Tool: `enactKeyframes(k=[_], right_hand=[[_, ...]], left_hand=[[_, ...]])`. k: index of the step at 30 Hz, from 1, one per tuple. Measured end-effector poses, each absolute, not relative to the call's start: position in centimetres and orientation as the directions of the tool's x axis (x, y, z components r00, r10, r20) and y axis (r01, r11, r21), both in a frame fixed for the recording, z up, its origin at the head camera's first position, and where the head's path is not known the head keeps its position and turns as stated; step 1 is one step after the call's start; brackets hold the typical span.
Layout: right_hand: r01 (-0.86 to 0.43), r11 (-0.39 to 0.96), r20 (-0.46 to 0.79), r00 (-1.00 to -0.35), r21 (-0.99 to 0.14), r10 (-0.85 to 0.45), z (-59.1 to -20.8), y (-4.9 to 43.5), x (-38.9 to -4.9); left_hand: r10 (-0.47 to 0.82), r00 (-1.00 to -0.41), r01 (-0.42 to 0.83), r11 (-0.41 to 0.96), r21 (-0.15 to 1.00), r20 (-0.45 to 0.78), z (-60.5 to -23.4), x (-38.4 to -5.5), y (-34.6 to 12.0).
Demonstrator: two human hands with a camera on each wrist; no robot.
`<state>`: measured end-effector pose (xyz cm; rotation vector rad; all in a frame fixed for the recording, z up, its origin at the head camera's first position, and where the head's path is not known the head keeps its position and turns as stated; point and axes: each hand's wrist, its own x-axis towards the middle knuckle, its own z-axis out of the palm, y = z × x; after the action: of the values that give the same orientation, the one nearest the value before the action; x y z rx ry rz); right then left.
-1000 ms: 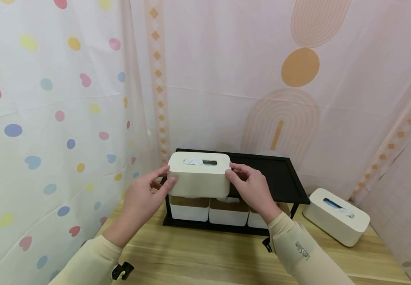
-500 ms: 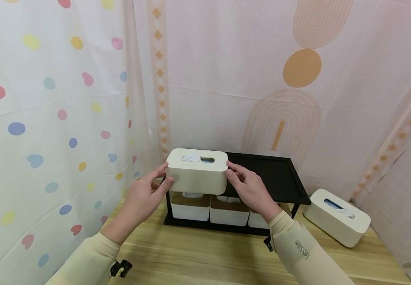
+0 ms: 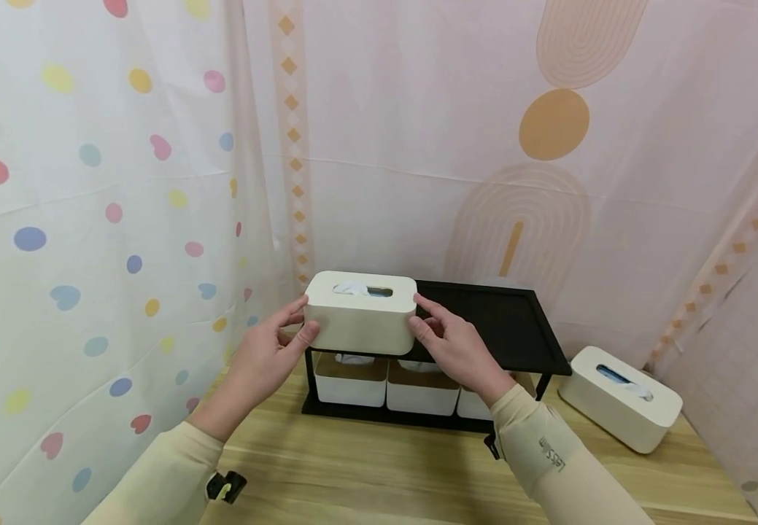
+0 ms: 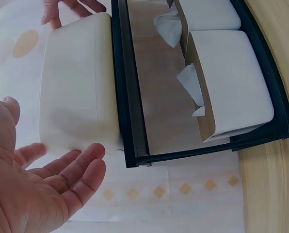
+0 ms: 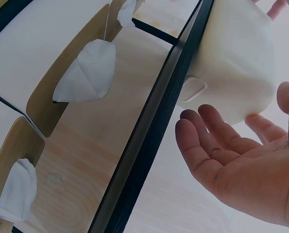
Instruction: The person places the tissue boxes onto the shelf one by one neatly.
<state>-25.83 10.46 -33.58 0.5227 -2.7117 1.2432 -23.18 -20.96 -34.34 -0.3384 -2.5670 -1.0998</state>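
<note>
A cream tissue box (image 3: 360,321) sits on the left end of the black shelf's top (image 3: 490,313), a white tissue showing in its slot. At its left end is my left hand (image 3: 265,357), fingertips at the side. My right hand (image 3: 457,346) is at the opposite end in the same way. In the left wrist view, the fingers (image 4: 88,170) lie loosely extended along the box's end, the thumb apart from it. The right wrist view has one fingertip at the box's corner, with the other fingers (image 5: 207,155) relaxed and the thumb away.
Below, several white boxes with wooden lids (image 3: 352,383) and tissues stand in a row on the shelf's lower level. Another cream tissue box (image 3: 621,401) stands right of the shelf on the wooden table (image 3: 352,474). Patterned curtains (image 3: 385,131) close off the back and sides.
The cream tissue box has moved back and slightly left with both hands, and the shelf's front edge now shows beneath it. Both hands have eased outward a little at its ends.
</note>
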Motion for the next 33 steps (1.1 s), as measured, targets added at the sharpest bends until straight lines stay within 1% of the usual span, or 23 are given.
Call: enactKeyframes(k=[12, 33], right_hand=[[-0.370, 0.609, 0.245, -0.928, -0.701, -0.282, -33.6, 10.5, -26.2], [-0.373, 0.634, 0.230, -0.926, -0.678, -0.299, -33.4, 10.3, -26.7]], left_hand=[[0.113, -0.931, 0.330, 0.671, 0.664, 0.349, -34.3, -23.9, -21.2], [0.139, -0.930, 0.338, 0.690, 0.640, 0.341, -34.1, -25.0, -21.8]])
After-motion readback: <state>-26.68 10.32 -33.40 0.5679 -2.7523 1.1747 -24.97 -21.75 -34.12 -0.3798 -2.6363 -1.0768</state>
